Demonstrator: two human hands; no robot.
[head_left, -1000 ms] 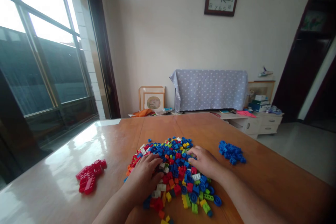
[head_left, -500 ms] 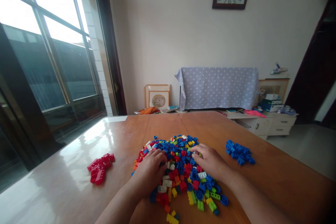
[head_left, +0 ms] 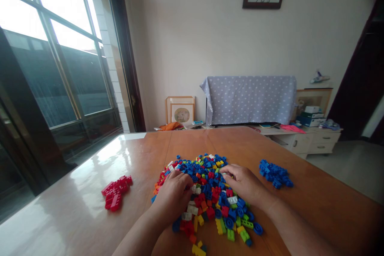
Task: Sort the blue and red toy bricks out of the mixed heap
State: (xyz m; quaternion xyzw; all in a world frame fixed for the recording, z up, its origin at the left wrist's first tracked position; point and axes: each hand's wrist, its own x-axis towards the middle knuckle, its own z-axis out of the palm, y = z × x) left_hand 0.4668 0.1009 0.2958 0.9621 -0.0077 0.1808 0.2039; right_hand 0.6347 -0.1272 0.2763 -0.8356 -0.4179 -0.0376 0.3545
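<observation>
Left hand and right hand are curled into the mixed pile, grips not discernible; red bricks and blue bricks are set apart by colour.

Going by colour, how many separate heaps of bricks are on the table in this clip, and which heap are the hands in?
Red-only heap: 1
Blue-only heap: 1
Mixed-colour heap: 1
Total: 3 heaps
The left hand and the right hand both rest on the mixed-colour heap. The single bricks are too many and too small to count.
</observation>
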